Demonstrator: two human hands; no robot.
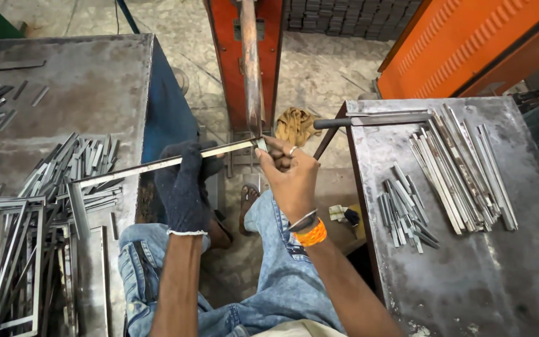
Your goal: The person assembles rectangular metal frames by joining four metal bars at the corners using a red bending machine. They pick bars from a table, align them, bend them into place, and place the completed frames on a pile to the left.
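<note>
Gloved left hand — fingers wrapped around a flat metal strip held level above the lap. Bare right hand — fingers pinched on the strip's far end. Tables both sides carry cut strips.

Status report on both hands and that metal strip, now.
Left hand, gloved, shut on metal strip. Right hand, bare, pinching the strip's far end at the electrode arm. Nothing in the way; loose strips lie clear on right table.
</note>
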